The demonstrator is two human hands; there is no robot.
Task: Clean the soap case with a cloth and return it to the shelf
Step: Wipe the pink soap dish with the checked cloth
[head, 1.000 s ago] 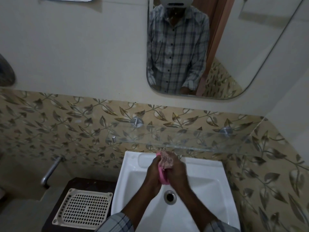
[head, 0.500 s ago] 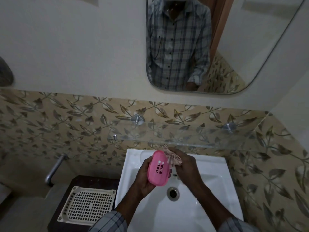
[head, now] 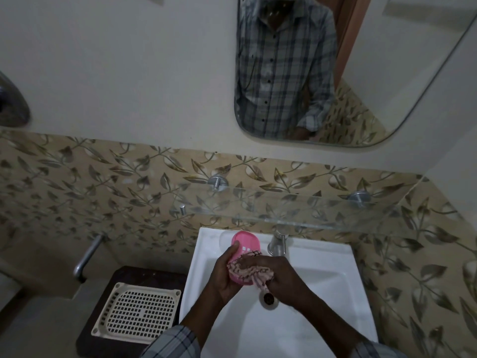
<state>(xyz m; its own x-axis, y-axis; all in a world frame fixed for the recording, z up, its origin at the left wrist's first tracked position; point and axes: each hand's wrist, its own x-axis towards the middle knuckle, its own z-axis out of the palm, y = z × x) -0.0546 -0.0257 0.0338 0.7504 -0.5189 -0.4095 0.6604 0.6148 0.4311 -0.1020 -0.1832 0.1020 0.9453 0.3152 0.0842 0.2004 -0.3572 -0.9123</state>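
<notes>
Pink plastic soap case sits cupped in the left hand, tilted so its perforated face turns toward the right hand, probably to give the wiping side firm backing. That right hand is closed around a bunched patterned cloth and presses it onto the case's lower half. Both are held over the white washbasin, likely so drips fall in. Beyond the knuckles, the glass shelf waits above the tap.
</notes>
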